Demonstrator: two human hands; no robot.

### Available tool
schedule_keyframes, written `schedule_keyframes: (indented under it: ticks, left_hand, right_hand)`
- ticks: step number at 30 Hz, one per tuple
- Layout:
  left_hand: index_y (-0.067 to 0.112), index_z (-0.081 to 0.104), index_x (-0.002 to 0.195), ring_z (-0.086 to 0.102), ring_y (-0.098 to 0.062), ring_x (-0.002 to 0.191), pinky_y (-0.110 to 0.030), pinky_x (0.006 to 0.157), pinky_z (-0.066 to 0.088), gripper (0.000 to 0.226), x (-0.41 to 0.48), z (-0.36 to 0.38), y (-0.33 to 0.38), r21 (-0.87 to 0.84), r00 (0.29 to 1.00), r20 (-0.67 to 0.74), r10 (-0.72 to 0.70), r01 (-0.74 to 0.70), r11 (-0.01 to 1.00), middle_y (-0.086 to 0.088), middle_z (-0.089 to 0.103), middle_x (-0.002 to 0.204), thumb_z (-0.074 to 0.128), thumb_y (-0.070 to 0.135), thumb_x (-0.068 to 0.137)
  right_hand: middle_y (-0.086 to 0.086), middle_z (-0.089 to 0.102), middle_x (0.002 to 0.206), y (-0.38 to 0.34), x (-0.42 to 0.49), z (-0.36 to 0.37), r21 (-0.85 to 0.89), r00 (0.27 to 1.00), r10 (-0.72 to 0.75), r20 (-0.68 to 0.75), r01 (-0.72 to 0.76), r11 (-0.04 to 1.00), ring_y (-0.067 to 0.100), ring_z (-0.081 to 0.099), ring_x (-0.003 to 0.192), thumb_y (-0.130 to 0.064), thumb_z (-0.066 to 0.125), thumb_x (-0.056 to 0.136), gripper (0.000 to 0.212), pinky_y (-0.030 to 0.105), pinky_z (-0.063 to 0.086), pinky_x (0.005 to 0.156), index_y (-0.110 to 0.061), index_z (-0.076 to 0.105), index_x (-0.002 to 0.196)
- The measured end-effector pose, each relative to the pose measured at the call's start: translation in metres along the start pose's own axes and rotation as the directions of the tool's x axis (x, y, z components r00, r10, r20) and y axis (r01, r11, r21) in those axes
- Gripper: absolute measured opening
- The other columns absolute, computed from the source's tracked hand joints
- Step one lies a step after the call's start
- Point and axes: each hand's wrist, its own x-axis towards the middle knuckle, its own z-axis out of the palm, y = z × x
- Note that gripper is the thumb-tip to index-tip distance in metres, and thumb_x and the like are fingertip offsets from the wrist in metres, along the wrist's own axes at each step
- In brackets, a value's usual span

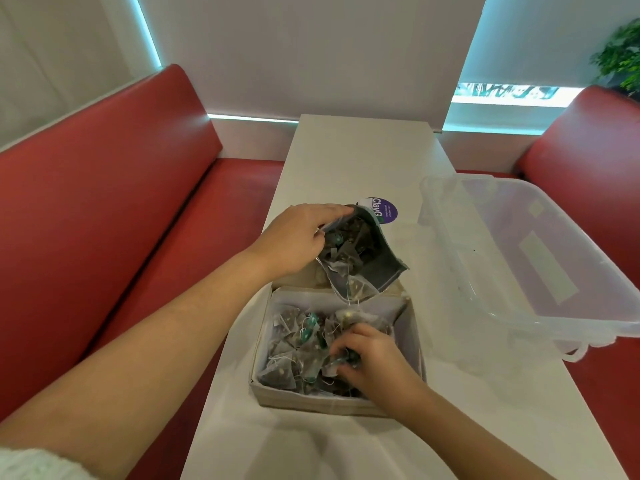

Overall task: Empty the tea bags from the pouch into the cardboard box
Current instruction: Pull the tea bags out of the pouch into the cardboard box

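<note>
My left hand (pixel 294 237) grips the upper edge of the pouch (pixel 377 268), which is tilted with its open mouth facing down over the far side of the cardboard box (pixel 311 400). Mesh pyramid tea bags (pixel 349 258) show inside the pouch, and one hangs at its lip. Several tea bags (pixel 298 344) with teal tags lie piled in the box. My right hand (pixel 374 358) is inside the box at its right side, fingers curled around some of the tea bags there.
A white table (pixel 363 157) holds the box. A large clear plastic tub (pixel 519 258) stands right of the box, overhanging the table's edge. A purple round label (pixel 386 211) shows behind the pouch. Red bench seats (pixel 121 202) flank the table on both sides.
</note>
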Motion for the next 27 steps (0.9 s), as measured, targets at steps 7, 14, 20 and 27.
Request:
schedule_keyframes:
  ticks: [7, 14, 20, 27]
  left_hand:
    - [0.024, 0.051, 0.136, 0.045, -0.013, 0.132, -0.028, 0.110, 0.035, 0.061, -0.001, -0.003, -0.001, -0.011, 1.000, -0.010, 0.004, -0.004, 1.000, 0.003, 0.052, 0.141, 0.047, -0.008, 0.084]
    - [0.026, 0.051, 0.136, 0.044, -0.013, 0.133, -0.031, 0.111, 0.035, 0.062, 0.003, 0.000, 0.000, -0.002, 1.000, -0.004, 0.008, -0.008, 1.000, 0.005, 0.052, 0.141, 0.047, -0.007, 0.084]
    - [0.027, 0.052, 0.135, 0.046, -0.010, 0.131, -0.029, 0.110, 0.037, 0.060, 0.003, 0.002, 0.001, -0.019, 1.000, 0.005, 0.013, -0.012, 1.000, 0.006, 0.053, 0.140, 0.048, -0.006, 0.086]
    - [0.027, 0.052, 0.135, 0.046, -0.009, 0.130, -0.019, 0.106, 0.033, 0.061, 0.001, 0.001, 0.001, -0.010, 1.000, 0.010, 0.001, -0.001, 1.000, 0.007, 0.053, 0.140, 0.047, -0.006, 0.085]
  right_hand:
    - [-0.004, 0.055, 0.123, 0.006, -0.001, -0.025, -0.179, 0.943, 0.076, 0.324, -0.017, 0.984, 0.013, 0.050, 0.114, -0.035, 0.067, 0.083, 0.046, 0.018, 0.039, 0.097, -0.022, 0.058, 0.126]
    - [-0.011, 0.060, 0.107, 0.000, -0.007, -0.055, -0.202, 0.998, -0.068, -0.013, 0.064, 0.977, 0.006, 0.055, 0.097, -0.032, 0.062, 0.086, 0.019, 0.027, 0.051, 0.085, -0.028, 0.066, 0.105]
    - [0.001, 0.039, 0.143, -0.003, 0.026, -0.057, -0.398, 0.971, -0.099, -0.216, 0.005, 0.917, 0.020, 0.038, 0.127, -0.029, 0.061, 0.088, 0.053, 0.028, 0.041, 0.100, -0.021, 0.042, 0.137]
    - [0.001, 0.060, 0.124, 0.006, 0.050, -0.051, -0.425, 0.998, -0.043, -0.045, 0.020, 0.905, 0.021, 0.051, 0.114, -0.017, 0.052, 0.092, 0.032, 0.031, 0.046, 0.093, -0.021, 0.060, 0.123]
